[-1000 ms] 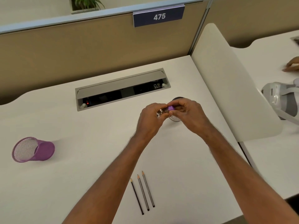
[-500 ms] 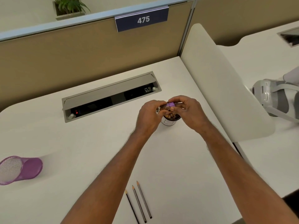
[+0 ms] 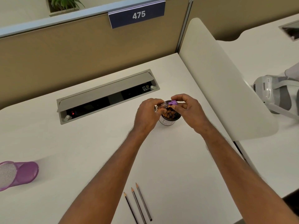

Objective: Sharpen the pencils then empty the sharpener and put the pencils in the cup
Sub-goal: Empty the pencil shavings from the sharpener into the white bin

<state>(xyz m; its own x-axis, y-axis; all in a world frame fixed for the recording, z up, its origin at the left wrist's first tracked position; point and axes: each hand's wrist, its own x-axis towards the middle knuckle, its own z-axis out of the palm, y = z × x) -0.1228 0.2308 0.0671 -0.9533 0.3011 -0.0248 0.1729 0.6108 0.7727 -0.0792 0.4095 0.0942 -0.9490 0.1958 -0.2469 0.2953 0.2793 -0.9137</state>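
Observation:
My two hands meet above a small white container [image 3: 166, 122] that holds brown pencil shavings. My right hand [image 3: 191, 110] pinches the purple sharpener piece [image 3: 173, 102]. My left hand [image 3: 148, 114] grips the clear sharpener case [image 3: 164, 105] beside it. Three sharpened pencils [image 3: 137, 203] lie side by side on the white desk [image 3: 80, 151] near its front edge, tips pointing away from me. A purple mesh cup [image 3: 17, 174] lies on its side at the desk's far left.
A grey cable box [image 3: 106, 96] with its lid raised is sunk into the desk behind my hands. A white divider panel [image 3: 218, 81] bounds the desk on the right. Beyond it, a grey-white headset [image 3: 273, 92] rests on the neighbouring desk.
My view has shifted, so the cup and pencils sit lower and further left. The container's shavings have come into sight under my hands. The sharpener parts stay held above it.

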